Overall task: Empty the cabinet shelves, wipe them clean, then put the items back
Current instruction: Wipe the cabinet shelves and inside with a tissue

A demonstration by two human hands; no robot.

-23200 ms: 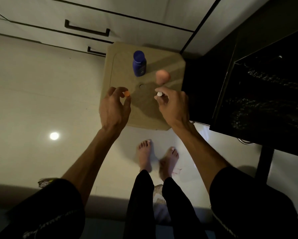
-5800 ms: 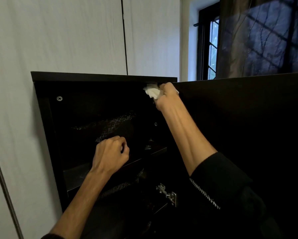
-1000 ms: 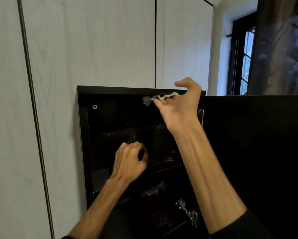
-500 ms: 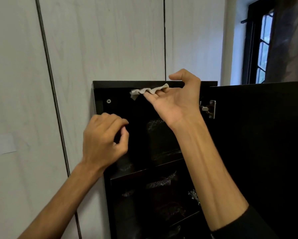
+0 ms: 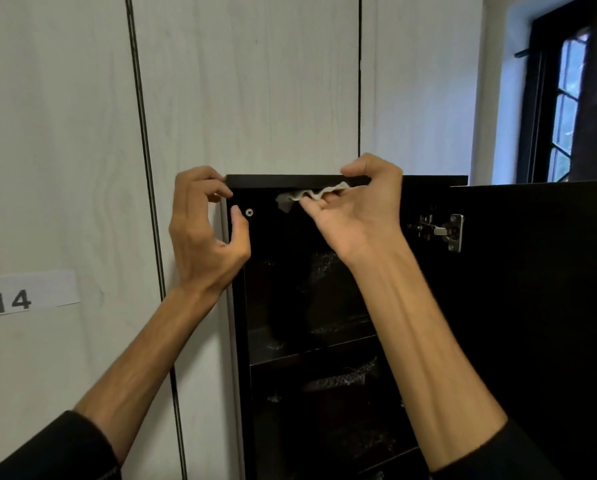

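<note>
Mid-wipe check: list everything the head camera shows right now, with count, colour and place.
cabinet: one, black, centre, door swung open to the right
shelves: at least two, black, inside cabinet, contents too dark to tell
wipe: one, white, crumpled, under the cabinet's top panel
hinge: one, silver, on the open door
screw: one, silver, upper left inside wall
wardrobe panels: pale wood grain, behind cabinet
label: one, white, reads 14, far left
window: one, dark frame, upper right
left hand: at the cabinet's top left corner
right hand: pinching the wipe
</note>
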